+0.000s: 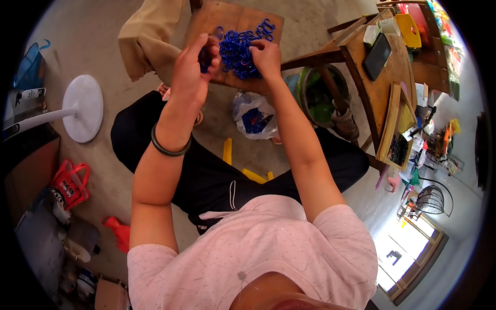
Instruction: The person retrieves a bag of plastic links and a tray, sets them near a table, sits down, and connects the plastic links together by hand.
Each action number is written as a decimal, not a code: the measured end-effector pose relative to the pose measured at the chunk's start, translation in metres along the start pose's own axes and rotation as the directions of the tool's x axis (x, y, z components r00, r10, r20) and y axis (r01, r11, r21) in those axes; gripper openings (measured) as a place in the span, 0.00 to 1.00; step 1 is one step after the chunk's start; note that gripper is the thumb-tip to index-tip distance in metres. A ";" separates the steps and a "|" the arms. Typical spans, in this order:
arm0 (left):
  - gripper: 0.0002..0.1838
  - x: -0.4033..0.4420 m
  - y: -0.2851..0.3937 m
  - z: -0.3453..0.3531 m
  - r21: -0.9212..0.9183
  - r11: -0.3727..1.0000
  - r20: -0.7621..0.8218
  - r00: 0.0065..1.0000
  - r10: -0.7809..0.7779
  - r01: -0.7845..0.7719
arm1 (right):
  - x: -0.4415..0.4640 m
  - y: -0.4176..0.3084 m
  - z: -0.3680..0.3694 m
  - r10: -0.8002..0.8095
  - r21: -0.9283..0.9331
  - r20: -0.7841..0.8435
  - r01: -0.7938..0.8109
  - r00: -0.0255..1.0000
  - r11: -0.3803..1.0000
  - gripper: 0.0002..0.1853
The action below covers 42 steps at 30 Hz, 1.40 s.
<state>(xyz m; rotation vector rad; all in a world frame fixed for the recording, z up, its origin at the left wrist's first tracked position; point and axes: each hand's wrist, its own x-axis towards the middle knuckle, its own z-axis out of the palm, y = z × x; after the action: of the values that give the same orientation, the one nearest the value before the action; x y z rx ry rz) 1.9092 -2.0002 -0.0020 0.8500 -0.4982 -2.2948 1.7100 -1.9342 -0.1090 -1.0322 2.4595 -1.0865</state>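
A heap of shiny blue wire pieces [238, 51], looped like small hooks, lies on a small wooden table [206, 23]. Some looped pieces trail off toward its far right corner. At the heap's left side, my left hand [194, 70] is curled, palm facing inward, with dark blue pieces showing inside the fingers. My right hand [267, 58] is at the heap's right edge, thumb and fingertips pinched together. Whatever is between those fingertips is too small to make out. A dark bangle [170, 150] circles my left wrist.
Below the table edge hangs or stands a clear plastic bag [256, 119] with blue pieces inside. Tan cloth [150, 41] drapes at the table's left. A bucket [323, 95] and a wooden bench [356, 49] bearing a phone [377, 57] stand right. A white round base [83, 108] is left.
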 end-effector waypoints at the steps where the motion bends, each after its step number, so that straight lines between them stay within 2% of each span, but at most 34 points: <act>1: 0.11 -0.001 0.000 0.000 0.003 1.000 0.004 1.000 -0.002 0.002 | 0.000 -0.001 0.000 0.029 0.040 0.012 -0.030 0.999 0.999 0.07; 3: 0.10 -0.001 0.002 0.000 0.011 1.000 0.013 1.000 -0.002 0.002 | 0.000 -0.005 0.002 0.082 0.122 0.039 -0.086 0.996 0.989 0.08; 6: 0.10 -0.002 0.003 0.000 0.011 1.000 0.012 1.000 0.000 0.000 | -0.002 -0.012 -0.002 0.084 0.032 0.029 -0.085 0.996 0.996 0.08; 7: 0.10 -0.002 0.003 0.000 0.015 1.000 0.014 1.000 0.002 -0.003 | 0.000 -0.008 0.001 0.159 0.208 0.053 -0.166 0.986 0.964 0.08; 9: 0.10 -0.001 0.003 0.000 0.022 1.000 0.019 1.000 0.006 -0.006 | 0.004 -0.002 0.008 0.286 0.525 0.137 -0.315 0.948 0.791 0.08; 12: 0.10 -0.002 0.002 0.001 0.028 1.000 0.016 1.000 0.004 -0.004 | 0.003 -0.006 0.010 0.249 0.398 0.093 -0.266 0.964 0.878 0.07; 18: 0.10 -0.002 0.003 0.001 0.027 1.000 0.008 1.000 0.001 -0.002 | 0.007 -0.009 0.018 0.209 0.417 0.116 -0.239 0.971 0.877 0.08; 21: 0.10 -0.001 0.002 0.000 0.017 1.000 0.009 1.000 0.006 -0.006 | 0.003 -0.014 0.011 0.263 0.528 0.196 -0.327 0.945 0.784 0.08; 24: 0.11 -0.001 0.002 0.001 0.014 1.000 0.019 1.000 0.008 -0.008 | 0.004 -0.009 0.016 0.045 0.289 0.016 -0.048 0.999 0.956 0.08; 27: 0.11 -0.001 -0.002 0.001 -0.006 1.000 0.004 1.000 0.017 -0.017 | 0.005 -0.024 0.012 -0.088 0.091 -0.078 0.095 0.993 0.991 0.07; 30: 0.11 0.001 -0.001 0.000 -0.012 1.000 0.009 1.000 0.011 -0.011 | 0.021 -0.016 0.026 -0.089 0.215 -0.068 0.102 0.994 0.971 0.06; 31: 0.11 0.001 0.000 0.000 -0.014 1.000 -0.003 1.000 0.004 -0.004 | 0.024 -0.012 0.027 0.071 0.372 0.040 -0.080 0.997 0.925 0.06; 33: 0.11 0.002 0.002 0.001 -0.018 1.000 -0.022 1.000 -0.013 0.013 | 0.025 -0.024 0.013 0.317 0.579 0.312 -0.444 0.896 0.684 0.06; 36: 0.11 0.003 0.002 0.002 -0.020 1.000 0.004 1.000 -0.003 0.003 | 0.004 -0.040 -0.011 0.261 0.699 0.517 -0.578 0.815 0.421 0.07; 39: 0.11 0.002 -0.002 0.002 -0.013 1.000 0.014 1.000 -0.012 0.012 | -0.021 -0.054 -0.036 0.126 0.744 0.602 -0.611 0.789 0.269 0.07; 42: 0.11 0.003 -0.005 -0.002 -0.002 1.000 0.036 0.999 -0.018 0.018 | -0.039 -0.063 -0.051 0.041 0.771 0.608 -0.602 0.793 0.209 0.06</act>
<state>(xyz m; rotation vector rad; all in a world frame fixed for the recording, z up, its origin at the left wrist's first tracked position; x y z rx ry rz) 1.9062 -1.9987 -0.0074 0.8162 -0.5062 -2.3305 1.7450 -1.9083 -0.0300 -0.2126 1.0533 -1.5467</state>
